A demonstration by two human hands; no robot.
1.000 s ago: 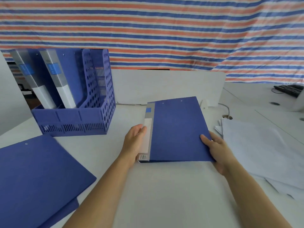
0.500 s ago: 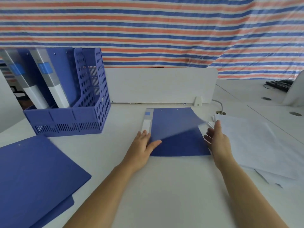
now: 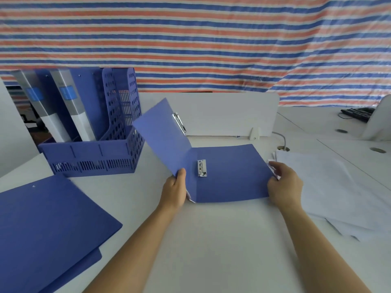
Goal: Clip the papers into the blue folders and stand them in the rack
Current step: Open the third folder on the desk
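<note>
Striped tarp point(image 3: 190, 39) behind; white desk point(image 3: 211, 240). Rack point(image 3: 91, 157) far left. Open folder point(image 3: 230, 176) mid-desk, cover raised: judged light, stiff card, hinges at spine; hold by edges. Paper stack point(image 3: 338, 191) right: thin, floppy. Left hand point(image 3: 174, 191) pinches cover's lower corner; right hand point(image 3: 285, 185) fingers curl round folder's right edge. Clip point(image 3: 202, 168) bare.

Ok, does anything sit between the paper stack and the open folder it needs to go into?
Nothing visible. The paper stack lies just right of the open folder, only the right hand at the edge between them. The left hand holds the cover up, leaving the clip exposed.
</note>
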